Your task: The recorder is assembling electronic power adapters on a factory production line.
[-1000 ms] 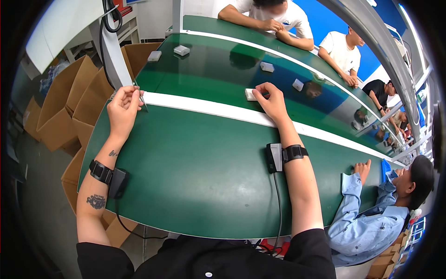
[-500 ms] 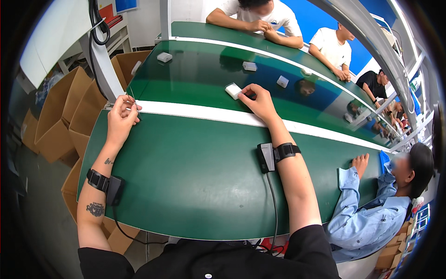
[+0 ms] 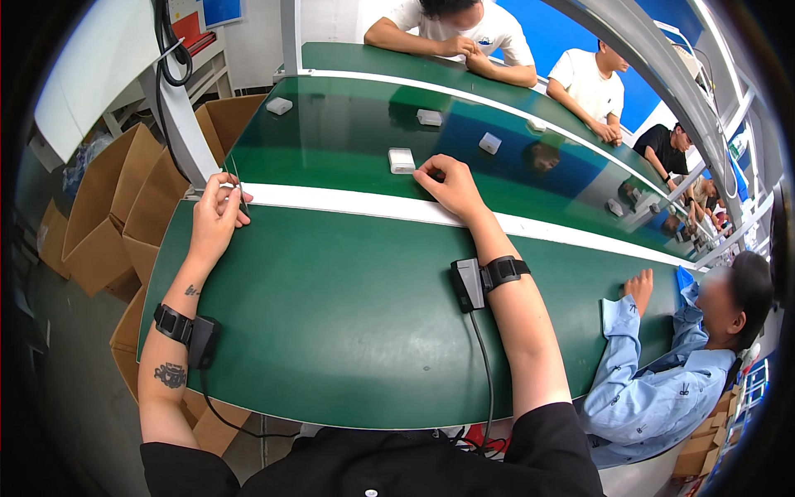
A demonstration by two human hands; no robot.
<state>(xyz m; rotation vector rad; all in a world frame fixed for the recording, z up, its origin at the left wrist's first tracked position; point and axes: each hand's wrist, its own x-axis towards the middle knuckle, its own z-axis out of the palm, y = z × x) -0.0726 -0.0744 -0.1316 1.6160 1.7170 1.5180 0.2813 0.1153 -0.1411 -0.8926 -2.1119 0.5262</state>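
The workroom's green table (image 3: 331,323) lies before the white rail (image 3: 348,200), a glossy belt (image 3: 331,137) beyond. Past the rail, a white box (image 3: 402,161) sits just left of the right hand (image 3: 454,188), its fingers loosely parted (contact unclear). The left hand (image 3: 216,214), at the rail's left end, pinches a thin tool (image 3: 233,166); cartons (image 3: 103,195) stand left of the rail.

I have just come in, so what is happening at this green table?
The person's left hand pinches a thin tool, too small to identify. The right hand is beside a white box beyond the white strip; whether they touch is unclear. More white boxes lie farther out. Across the green table is a co-worker in white.
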